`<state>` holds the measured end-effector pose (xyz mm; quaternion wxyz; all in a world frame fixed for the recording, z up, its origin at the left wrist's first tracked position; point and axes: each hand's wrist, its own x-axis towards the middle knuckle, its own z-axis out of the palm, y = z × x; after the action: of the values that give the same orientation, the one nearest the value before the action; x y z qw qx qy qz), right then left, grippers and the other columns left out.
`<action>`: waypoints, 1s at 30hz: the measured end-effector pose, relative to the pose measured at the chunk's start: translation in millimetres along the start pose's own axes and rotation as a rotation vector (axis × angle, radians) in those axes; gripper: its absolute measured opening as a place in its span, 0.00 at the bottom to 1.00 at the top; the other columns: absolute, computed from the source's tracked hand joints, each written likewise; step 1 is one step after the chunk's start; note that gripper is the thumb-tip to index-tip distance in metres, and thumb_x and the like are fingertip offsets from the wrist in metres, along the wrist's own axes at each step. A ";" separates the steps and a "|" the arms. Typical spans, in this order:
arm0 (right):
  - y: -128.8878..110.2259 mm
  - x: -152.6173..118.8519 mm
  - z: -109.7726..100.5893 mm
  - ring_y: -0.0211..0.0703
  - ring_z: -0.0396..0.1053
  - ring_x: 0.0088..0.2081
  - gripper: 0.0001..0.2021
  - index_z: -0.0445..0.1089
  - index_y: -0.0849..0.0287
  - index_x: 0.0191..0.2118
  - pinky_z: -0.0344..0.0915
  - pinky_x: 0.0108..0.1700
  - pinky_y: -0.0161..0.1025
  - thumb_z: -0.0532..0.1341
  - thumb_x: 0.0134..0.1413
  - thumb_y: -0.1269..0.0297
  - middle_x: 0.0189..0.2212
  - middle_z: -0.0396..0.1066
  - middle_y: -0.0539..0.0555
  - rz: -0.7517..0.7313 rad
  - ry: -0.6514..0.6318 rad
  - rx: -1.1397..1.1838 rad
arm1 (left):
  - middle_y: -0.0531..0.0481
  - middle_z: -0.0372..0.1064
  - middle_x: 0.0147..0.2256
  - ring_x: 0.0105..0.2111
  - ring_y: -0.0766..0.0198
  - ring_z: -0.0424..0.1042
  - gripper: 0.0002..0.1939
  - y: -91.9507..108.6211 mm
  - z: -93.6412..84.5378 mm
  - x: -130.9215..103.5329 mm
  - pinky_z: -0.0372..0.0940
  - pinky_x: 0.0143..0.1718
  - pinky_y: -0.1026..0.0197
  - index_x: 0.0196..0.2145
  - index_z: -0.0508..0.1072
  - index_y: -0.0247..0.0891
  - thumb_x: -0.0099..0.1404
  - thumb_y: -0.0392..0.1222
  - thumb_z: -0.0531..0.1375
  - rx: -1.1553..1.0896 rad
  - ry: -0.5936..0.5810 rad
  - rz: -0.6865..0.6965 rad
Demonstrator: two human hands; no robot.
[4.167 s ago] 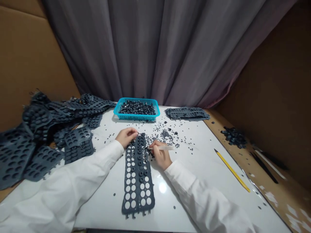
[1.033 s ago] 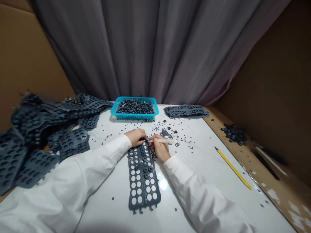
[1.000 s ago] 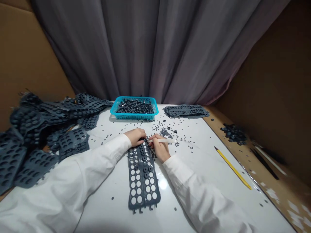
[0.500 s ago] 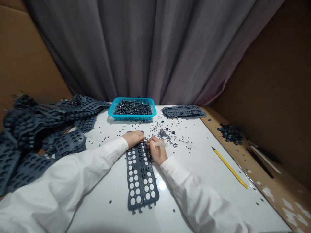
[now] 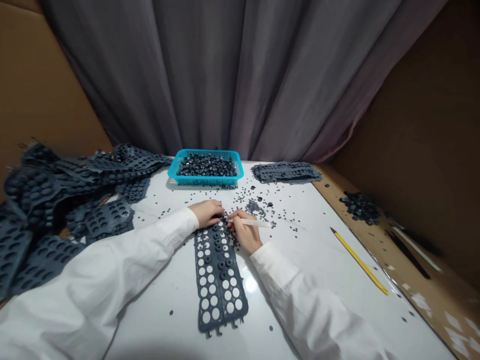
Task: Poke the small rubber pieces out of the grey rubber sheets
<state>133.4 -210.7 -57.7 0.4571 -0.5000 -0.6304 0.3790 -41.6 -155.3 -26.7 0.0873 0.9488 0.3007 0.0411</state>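
Observation:
A long dark rubber sheet (image 5: 221,290) with rows of round holes, the white table showing through them, lies lengthwise before me. Several small black rings rest on its middle part. At the far end my left hand (image 5: 205,212) grips the sheet with bent fingers, its fingertips close to the tool's tip. My right hand (image 5: 246,234) is closed around a whitish pen-like tool (image 5: 257,223), whose tip points left at the sheet's far end. What lies right under the fingertips is hidden.
A blue basket (image 5: 172,176) full of small black rings stands behind. Small dark discs (image 5: 255,206) are scattered around. Dark perforated sheets (image 5: 108,220) pile up at left; another stack (image 5: 287,172) lies back right. A yellow craft knife or pencil (image 5: 359,261) and black pieces (image 5: 360,207) lie right.
The view has shifted slightly. Both hands stay at the sheet's far end, and a few dark bits now show in holes near the left hand.

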 end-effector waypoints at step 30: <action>-6.6 -2.3 3.3 0.38 0.61 0.21 0.12 0.66 0.60 0.20 0.55 0.26 0.33 0.49 0.48 0.71 0.16 0.66 0.50 -0.112 0.043 -0.196 | 0.51 0.68 0.27 0.26 0.67 0.64 0.08 -14.1 31.0 -9.9 0.60 0.30 0.65 0.31 0.71 0.35 0.61 0.41 0.55 -0.392 0.339 -0.242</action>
<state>128.6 -214.4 -52.9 0.4400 -0.5141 -0.6815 0.2787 -53.6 -154.0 -60.1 0.2217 0.8508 0.4081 0.2457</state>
